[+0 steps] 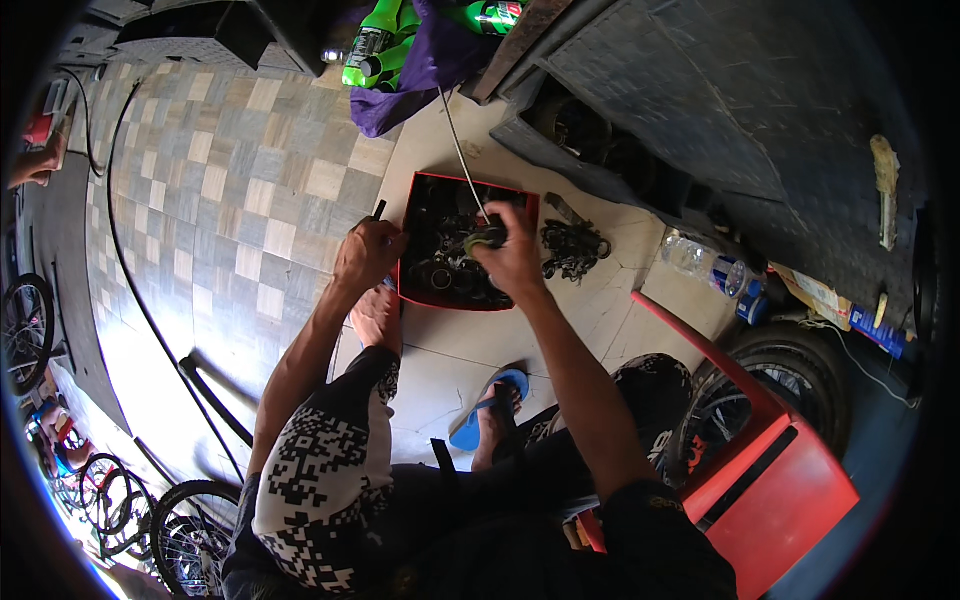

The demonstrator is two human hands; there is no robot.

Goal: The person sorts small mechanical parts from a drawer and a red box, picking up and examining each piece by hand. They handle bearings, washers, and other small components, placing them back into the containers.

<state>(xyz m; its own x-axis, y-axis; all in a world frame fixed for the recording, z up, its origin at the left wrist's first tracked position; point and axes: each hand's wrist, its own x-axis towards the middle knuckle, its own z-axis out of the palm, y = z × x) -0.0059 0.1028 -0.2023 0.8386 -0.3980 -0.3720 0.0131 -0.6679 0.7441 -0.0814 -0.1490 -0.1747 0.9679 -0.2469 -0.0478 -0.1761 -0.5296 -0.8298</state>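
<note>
A red box (456, 304) full of dark bicycle-like parts stands on the floor in front of me. At its left edge, my left hand (366, 254) is closed, and a short black piece (379, 209) sticks up from its fingers. My right hand (513, 254) is over the box's right side, its fingers curled on a dark rounded part (488, 238) with a yellow-green edge. From those fingers a long thin metal rod (461, 150) slants up and away. Whether the rod and the part are joined, I cannot tell. Right of the box lies a heap of dark chain-like parts (574, 245).
Green bottles (372, 45) lie on a purple cloth (378, 112) at the far side. A dark cabinet (700, 110) rises on the right, near clear plastic bottles (703, 262). A red plastic chair (775, 500) and a wheel (770, 375) stand close right; bicycles (195, 540) stand left.
</note>
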